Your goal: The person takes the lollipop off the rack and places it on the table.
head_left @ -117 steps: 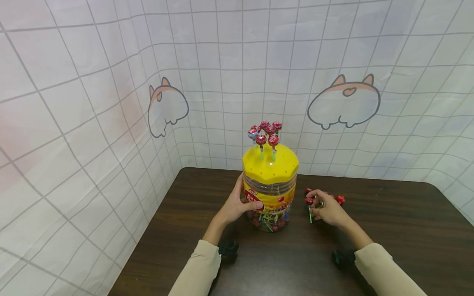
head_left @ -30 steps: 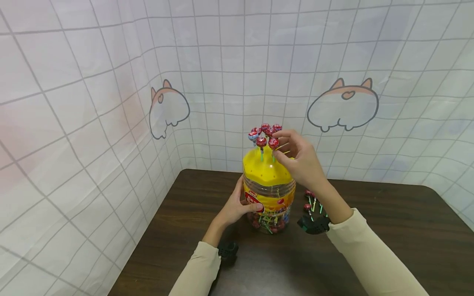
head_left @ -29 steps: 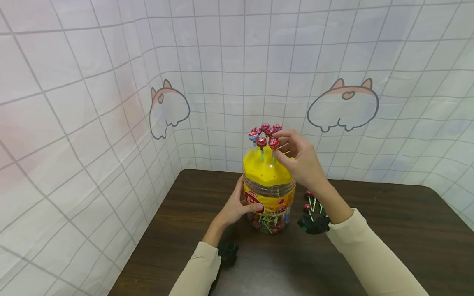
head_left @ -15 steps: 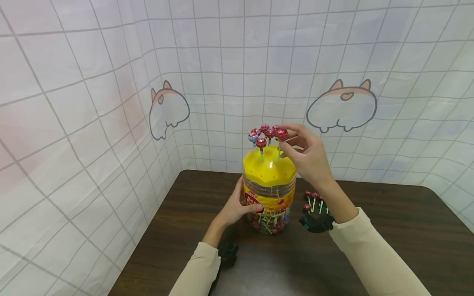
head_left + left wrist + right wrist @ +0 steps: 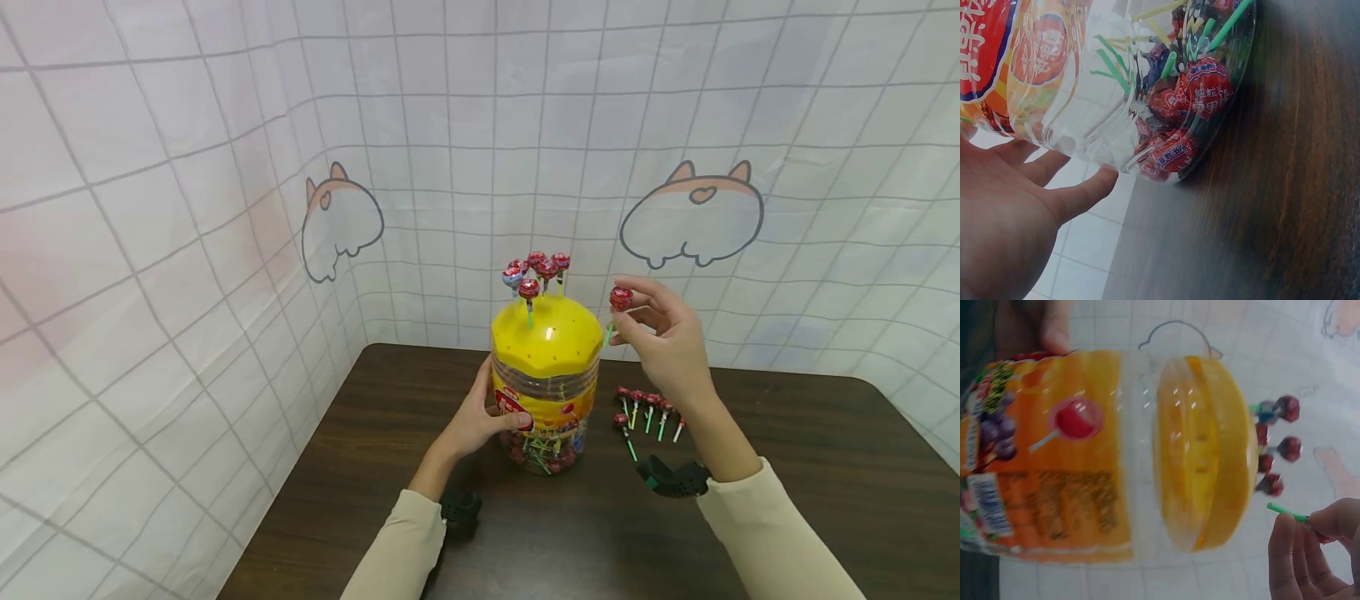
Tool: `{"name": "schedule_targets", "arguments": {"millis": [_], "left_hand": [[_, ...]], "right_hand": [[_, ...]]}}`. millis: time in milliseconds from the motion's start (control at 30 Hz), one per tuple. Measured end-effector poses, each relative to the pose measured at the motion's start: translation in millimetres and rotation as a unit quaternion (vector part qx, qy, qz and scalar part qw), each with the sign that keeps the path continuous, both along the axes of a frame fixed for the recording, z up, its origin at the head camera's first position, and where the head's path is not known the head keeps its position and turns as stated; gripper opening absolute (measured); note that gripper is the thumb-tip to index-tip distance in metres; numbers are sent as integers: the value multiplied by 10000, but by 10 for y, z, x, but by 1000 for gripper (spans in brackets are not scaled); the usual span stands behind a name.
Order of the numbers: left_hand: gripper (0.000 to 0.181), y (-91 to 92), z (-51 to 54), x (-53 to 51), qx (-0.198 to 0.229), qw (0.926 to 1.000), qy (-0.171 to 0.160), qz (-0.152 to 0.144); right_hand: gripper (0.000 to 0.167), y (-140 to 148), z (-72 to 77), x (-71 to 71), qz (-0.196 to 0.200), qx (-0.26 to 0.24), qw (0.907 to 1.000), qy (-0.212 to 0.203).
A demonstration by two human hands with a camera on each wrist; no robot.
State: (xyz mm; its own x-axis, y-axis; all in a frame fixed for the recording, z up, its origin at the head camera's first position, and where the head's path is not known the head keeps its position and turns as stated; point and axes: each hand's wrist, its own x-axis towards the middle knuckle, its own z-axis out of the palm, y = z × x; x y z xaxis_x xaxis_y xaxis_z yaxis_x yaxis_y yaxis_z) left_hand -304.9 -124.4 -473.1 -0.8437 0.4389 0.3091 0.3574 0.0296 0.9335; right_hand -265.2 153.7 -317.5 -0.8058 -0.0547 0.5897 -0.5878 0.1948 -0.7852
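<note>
A clear plastic candy jar (image 5: 570, 414) with an orange-yellow label and a domed yellow lid (image 5: 555, 346) stands upright on the table. My left hand (image 5: 474, 423) grips its left side, thumb across the front; loose wrapped lollipops (image 5: 1210, 87) show through its base in the left wrist view. Several lollipops (image 5: 528, 288) stand by their sticks in the lid. To the right of the lid, in the air, my right hand (image 5: 671, 350) pinches a red lollipop (image 5: 621, 298). Its green stick (image 5: 1286, 511) points toward the lid in the right wrist view, apart from it.
Several red lollipops (image 5: 664, 408) lie in a row on the dark wooden table (image 5: 795, 467), right of the jar. One more lollipop (image 5: 621, 422) lies closer to me. A white grid-patterned curtain (image 5: 450, 208) hangs behind and to the left.
My right hand came up from the table lollipops to the lid, took the front-right lollipop out of it and moved right with it. My left hand has stayed on the jar.
</note>
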Motion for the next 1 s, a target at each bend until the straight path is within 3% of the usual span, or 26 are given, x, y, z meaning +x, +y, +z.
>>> {"name": "schedule_targets", "arguments": {"millis": [200, 467, 833, 1000], "left_hand": [[105, -11, -10, -6, -52, 10000, -14, 12], [106, -10, -22, -12, -35, 10000, 46, -46], [107, 2, -35, -32, -27, 9999, 112, -109], [106, 1, -31, -28, 12, 9999, 93, -80]], "right_hand": [[38, 222, -274, 16, -290, -197, 9989, -320], [40, 460, -673, 19, -195, -646, 9951, -724], [40, 638, -1055, 1, -94, -664, 9907, -1186], [43, 710, -1227, -55, -172, -376, 9895, -1385]]}}
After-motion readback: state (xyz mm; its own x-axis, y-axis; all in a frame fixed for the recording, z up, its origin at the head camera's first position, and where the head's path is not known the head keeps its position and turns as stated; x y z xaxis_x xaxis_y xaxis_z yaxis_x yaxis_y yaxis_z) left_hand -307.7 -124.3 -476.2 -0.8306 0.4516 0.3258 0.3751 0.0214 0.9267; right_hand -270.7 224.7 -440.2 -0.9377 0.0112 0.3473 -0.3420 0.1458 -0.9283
